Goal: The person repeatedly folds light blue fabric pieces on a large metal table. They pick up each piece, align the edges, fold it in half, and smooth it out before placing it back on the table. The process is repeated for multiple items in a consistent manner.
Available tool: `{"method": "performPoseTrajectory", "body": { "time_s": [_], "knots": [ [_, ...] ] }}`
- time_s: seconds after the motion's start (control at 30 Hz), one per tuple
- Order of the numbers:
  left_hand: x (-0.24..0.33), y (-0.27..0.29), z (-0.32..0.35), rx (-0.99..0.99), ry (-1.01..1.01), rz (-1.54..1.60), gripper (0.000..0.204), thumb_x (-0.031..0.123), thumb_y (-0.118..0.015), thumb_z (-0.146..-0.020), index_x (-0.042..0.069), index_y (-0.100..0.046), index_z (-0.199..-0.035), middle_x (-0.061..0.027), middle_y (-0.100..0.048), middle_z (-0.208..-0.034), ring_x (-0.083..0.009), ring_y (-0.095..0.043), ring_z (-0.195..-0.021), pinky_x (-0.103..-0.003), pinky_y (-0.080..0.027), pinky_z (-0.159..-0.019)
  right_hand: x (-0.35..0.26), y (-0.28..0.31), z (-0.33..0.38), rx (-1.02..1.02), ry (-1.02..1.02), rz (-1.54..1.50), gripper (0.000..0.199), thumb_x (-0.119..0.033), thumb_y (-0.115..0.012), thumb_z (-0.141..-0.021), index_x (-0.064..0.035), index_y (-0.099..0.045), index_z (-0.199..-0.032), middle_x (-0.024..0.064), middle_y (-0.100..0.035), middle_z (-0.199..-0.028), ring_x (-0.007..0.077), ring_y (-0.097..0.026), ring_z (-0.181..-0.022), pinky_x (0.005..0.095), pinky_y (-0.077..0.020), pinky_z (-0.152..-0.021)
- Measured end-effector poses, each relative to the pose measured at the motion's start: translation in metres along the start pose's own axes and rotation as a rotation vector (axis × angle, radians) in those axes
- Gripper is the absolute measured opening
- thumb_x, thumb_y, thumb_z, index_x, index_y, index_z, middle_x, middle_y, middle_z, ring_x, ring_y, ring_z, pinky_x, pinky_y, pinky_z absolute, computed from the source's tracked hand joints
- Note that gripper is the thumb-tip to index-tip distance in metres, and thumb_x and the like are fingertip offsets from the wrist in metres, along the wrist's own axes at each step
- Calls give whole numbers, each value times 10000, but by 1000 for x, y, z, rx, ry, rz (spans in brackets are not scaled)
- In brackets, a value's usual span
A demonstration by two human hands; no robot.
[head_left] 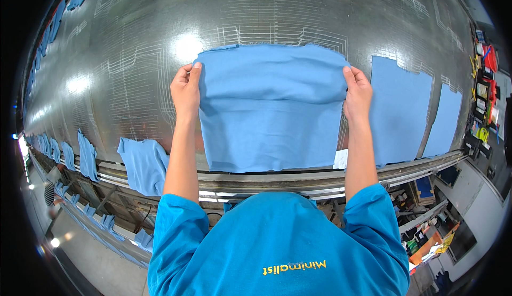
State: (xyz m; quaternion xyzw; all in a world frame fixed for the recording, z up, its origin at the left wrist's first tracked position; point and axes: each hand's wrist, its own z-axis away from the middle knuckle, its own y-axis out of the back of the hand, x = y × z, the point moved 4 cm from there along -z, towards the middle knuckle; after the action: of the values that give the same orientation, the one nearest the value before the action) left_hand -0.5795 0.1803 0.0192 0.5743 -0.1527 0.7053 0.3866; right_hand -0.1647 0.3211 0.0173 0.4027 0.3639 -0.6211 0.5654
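A blue fabric panel (272,120) is spread over the dark table in front of me, its lower edge near the table's front rail. My left hand (186,88) pinches its upper left corner, thumb on top. At the upper right corner my right hand (357,91) grips the cloth the same way. Soft folds run across the panel between my hands. A small white paper piece (340,159) shows at its lower right corner. Flat on the table to the right lies another blue panel (401,109), with a narrower blue piece (444,121) beyond it.
White outline markings cover the long dark table (256,8). A crumpled blue piece (143,163) hangs over the front rail (266,181) at left, with several more farther along. Assorted tools and bottles (484,96) crowd the right end. A person (49,195) stands far left.
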Motion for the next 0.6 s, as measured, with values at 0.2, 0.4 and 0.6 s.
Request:
{"method": "performPoseTrajectory", "body": {
  "time_s": [0.2,0.4,0.6],
  "knots": [
    [-4,1,0,-3,-2,-37,302,299,-734,-1016,4,-725,-1076,87,-571,-780,3,-419,-683,-190,-318,-594,7,2,-2,7,-5,18,282,-197,-730,-1017,32,-706,-1180,1,-704,-1016,49,-591,-920,211,-468,-831],
    [-10,6,0,14,-9,-80,302,310,-732,-1015,12,-733,-1069,84,-572,-762,1,-412,-663,-197,-318,-581,6,-1,0,7,0,34,258,-208,-737,-1012,9,-720,-1150,-25,-688,-978,34,-566,-883,203,-451,-790],
    [-8,5,3,13,17,-277,303,292,-736,-1003,7,-726,-1102,42,-600,-759,-53,-508,-700,-239,-413,-632,12,2,-3,7,-12,71,207,-203,-732,-1007,-13,-726,-1090,-67,-632,-890,20,-488,-793,203,-397,-701]
  ]
}}
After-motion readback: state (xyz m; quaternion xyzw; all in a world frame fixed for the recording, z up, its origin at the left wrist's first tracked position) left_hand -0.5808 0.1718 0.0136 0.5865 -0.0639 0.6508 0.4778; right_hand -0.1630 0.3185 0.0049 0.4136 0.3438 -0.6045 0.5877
